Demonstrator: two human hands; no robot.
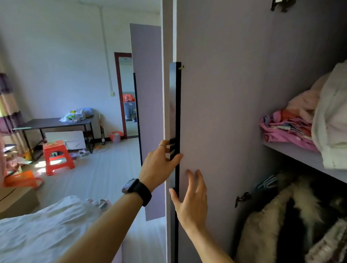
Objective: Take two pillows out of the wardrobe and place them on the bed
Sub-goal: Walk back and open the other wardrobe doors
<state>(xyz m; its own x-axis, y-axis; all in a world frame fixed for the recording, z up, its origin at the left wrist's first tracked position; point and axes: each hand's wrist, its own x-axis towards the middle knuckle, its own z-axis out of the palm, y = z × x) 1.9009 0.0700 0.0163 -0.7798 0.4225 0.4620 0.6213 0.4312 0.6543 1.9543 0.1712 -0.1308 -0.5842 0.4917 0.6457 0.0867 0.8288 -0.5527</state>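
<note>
A lilac wardrobe door (219,93) stands swung open in front of me, its inner face toward me, with a long black handle (174,103) on its edge. My left hand (159,164), with a ring and a black watch, grips that handle. My right hand (192,197) rests flat on the door's inner face, thumb around the edge. Inside the wardrobe a shelf (297,155) holds folded pink and white bedding (306,120); furry coats (279,223) hang below. No pillow is clearly recognisable. The bed (37,231), with a white cover, lies at the lower left.
A second wardrobe door (147,110) stands open farther off. A red plastic stool (56,156), an orange bag (21,179), a cardboard box (13,200) and a dark desk (57,123) with bags occupy the left. A doorway (128,102) opens at the back.
</note>
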